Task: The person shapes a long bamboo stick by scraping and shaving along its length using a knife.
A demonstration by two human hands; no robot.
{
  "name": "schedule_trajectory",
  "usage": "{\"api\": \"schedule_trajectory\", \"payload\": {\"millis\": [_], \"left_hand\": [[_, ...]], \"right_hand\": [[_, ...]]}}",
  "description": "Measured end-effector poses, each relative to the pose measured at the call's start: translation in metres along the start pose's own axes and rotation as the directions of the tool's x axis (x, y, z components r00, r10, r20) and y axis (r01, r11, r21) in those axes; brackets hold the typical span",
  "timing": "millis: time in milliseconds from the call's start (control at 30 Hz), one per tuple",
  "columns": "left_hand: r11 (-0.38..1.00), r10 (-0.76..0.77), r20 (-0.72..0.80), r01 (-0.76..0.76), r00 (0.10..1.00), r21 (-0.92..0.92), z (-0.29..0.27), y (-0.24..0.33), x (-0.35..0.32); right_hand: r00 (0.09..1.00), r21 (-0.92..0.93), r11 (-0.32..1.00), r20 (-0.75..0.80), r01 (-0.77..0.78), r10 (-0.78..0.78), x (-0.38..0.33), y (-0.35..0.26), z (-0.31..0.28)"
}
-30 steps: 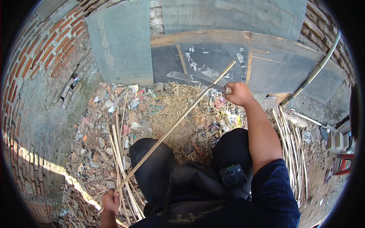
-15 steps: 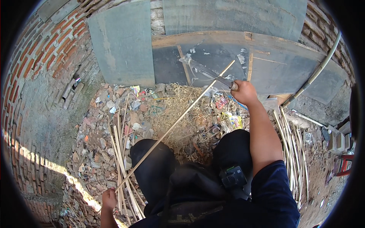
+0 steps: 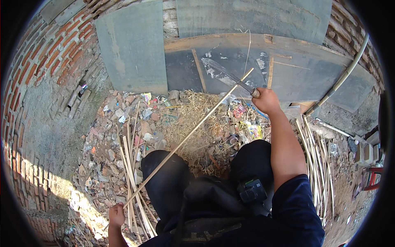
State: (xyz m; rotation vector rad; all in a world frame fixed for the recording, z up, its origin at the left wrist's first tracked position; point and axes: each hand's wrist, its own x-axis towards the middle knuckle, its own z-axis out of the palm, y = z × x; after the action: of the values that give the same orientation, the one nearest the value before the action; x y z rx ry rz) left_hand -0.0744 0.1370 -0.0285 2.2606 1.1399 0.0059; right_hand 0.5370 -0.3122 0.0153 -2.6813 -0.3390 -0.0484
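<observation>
A long, thin bamboo strip [image 3: 195, 129] slants across my left knee, from lower left to upper right. My left hand [image 3: 117, 215] grips its lower end with closed fingers. At the far end, my right hand [image 3: 266, 101] is wrapped around the handle of a machete [image 3: 245, 86], whose blade points up and left. The blade crosses the strip just below its tip; in this view it seems to touch it. Above that crossing, a thin curled shaving [image 3: 248, 51] stands up in front of the dark board.
Bamboo strips lie in a bundle [image 3: 131, 173] at left and another [image 3: 314, 164] at right. Pale shavings [image 3: 191, 111] cover rubble and litter ahead. Boards [image 3: 131, 49] lean at the back beside a brick wall [image 3: 45, 61]. A black device [image 3: 252, 191] rests by my right thigh.
The machete blade has shifted slightly right and lower along the strip. A thin shaving has sprung upward from near the blade. My left hand has barely moved. Sunlight at lower left has spread.
</observation>
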Motion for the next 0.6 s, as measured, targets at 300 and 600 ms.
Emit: {"api": "schedule_trajectory", "payload": {"millis": [300, 600], "left_hand": [[0.994, -0.073, 0.069, 0.078, 0.995, -0.073, -0.01, -0.026, 0.004], [0.947, -0.173, 0.131, 0.201, 0.976, -0.25, -0.018, -0.002, -0.003]], "right_hand": [[0.995, 0.004, 0.995, 0.012, 0.096, -0.096, 0.0, 0.003, -0.002], [0.974, 0.009, 0.98, 0.11, 0.198, -0.198, 0.0, -0.002, 0.0]]}}
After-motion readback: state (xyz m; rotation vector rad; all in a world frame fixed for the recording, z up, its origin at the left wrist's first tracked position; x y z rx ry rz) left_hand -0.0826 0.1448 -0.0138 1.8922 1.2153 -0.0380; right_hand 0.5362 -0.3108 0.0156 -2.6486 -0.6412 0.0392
